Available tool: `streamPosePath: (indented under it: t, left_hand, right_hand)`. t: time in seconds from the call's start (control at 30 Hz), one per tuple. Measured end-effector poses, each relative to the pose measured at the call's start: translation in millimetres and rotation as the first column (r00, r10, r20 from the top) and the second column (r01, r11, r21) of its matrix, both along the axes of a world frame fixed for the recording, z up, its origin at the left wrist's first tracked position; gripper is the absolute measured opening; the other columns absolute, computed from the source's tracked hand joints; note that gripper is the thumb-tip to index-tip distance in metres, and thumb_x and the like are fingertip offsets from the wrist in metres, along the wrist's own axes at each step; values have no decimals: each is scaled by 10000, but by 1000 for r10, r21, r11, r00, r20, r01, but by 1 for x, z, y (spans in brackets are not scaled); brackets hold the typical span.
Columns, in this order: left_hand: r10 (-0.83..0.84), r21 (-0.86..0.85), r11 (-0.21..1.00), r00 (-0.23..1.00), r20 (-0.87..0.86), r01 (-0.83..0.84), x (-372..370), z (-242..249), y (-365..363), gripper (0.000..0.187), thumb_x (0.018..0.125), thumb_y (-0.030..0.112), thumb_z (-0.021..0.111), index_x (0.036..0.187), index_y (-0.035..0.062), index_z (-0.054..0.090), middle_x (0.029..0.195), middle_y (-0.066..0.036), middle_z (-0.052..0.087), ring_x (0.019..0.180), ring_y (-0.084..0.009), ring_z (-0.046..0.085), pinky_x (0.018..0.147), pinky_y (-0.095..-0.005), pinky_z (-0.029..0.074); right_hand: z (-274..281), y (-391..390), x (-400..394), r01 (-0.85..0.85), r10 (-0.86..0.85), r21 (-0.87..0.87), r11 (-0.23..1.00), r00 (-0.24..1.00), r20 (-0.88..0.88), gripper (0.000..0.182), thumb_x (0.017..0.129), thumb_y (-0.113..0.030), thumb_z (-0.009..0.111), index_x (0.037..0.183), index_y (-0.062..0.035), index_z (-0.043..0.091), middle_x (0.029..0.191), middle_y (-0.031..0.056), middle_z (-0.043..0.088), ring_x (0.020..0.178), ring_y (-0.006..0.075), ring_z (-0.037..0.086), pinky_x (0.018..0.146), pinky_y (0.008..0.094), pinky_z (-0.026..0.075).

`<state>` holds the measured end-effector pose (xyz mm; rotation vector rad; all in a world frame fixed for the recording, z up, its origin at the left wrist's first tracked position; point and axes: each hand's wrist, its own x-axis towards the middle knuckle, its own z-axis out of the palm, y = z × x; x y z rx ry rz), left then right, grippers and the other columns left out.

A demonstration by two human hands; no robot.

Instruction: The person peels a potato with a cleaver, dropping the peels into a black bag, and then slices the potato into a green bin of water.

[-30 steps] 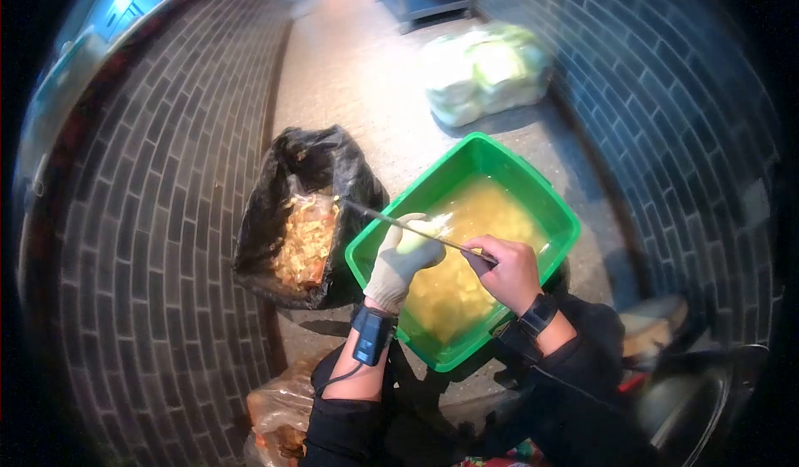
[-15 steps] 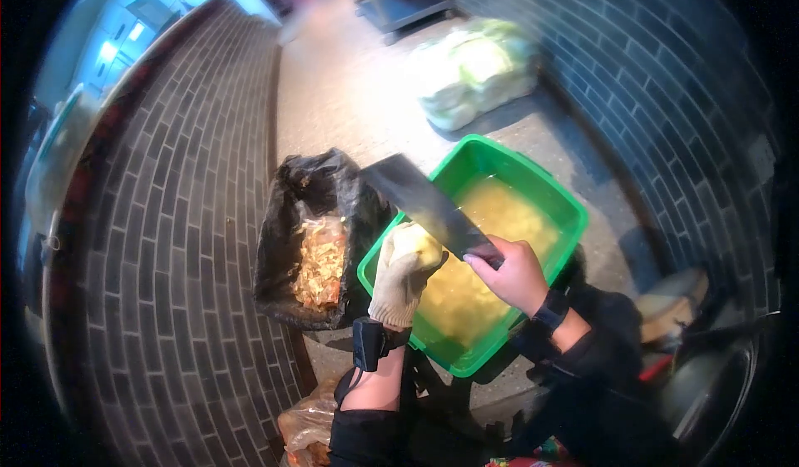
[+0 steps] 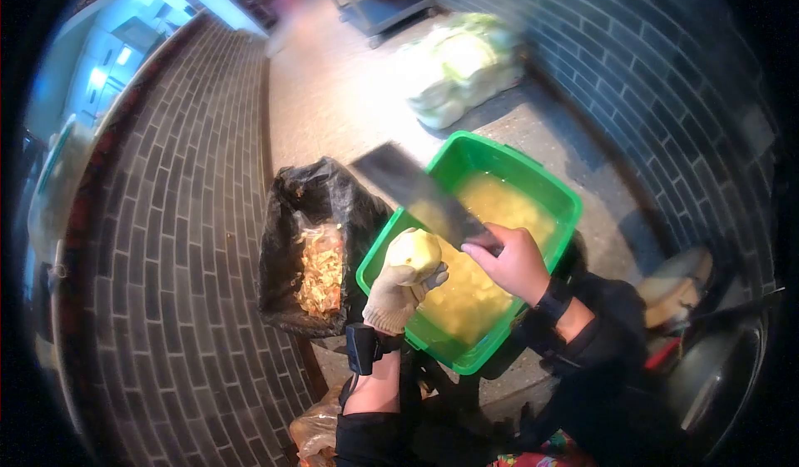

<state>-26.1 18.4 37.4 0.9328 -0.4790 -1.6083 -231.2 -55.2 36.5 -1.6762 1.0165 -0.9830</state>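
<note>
My left hand, in a pale knitted glove, is closed around a peeled potato, yellow with a small dark spot. It is over the left rim of a green tub. In the bare right hand is a cleaver, its broad dark blade slanting up to the left, blurred, beyond the potato and apart from it. Cloudy water with pale yellow chunks fills the tub. Left of it stands a bin lined with a black bag, holding peelings.
A bag of pale green cabbages lies on the floor behind the tub. Brick walls run along both sides. A dark cart stands at the back. At the lower right are a round wooden piece and a metal bowl.
My left hand has turned, so more of the potato shows now. The cleaver has shifted slightly away from the potato. The view has tilted a little.
</note>
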Motion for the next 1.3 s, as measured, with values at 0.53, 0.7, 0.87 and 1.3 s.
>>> streamPosePath:
  t: [0.53,0.7,0.87,1.3]
  left_hand:
    - [192,-121,977,971,141,-176,2,-17,0,561,847,329,692,1281,64,456,1162,-107,576,1028,-223,618,819,-306,534]
    - [319,-192,936,942,109,-294,-8,-8,0,553,861,342,680,1277,54,457,1149,-102,579,1024,-207,611,786,-289,526]
    - [346,-235,924,921,177,-302,-1,-6,-1,511,871,260,654,1287,44,450,1148,-103,574,1008,-207,605,784,-295,525]
    - [390,-122,918,916,90,-378,-1,-13,-2,434,884,233,628,1251,47,488,1052,-80,608,828,-151,619,664,-227,509]
  right_hand:
    - [26,-3,-7,-529,19,746,405,820,571,128,971,-204,589,993,-101,515,650,-64,428,465,13,358,447,202,348]
    - [19,-1,-7,-558,60,757,338,816,575,131,976,-204,580,1003,-90,521,644,-67,421,472,14,361,445,197,343]
    - [16,2,-5,-534,140,773,344,843,520,127,978,-201,579,999,-91,518,638,-69,420,482,16,366,444,197,341]
    - [9,9,-2,-664,156,732,155,748,645,131,964,-227,604,1003,-127,528,620,-82,402,468,26,366,438,199,328]
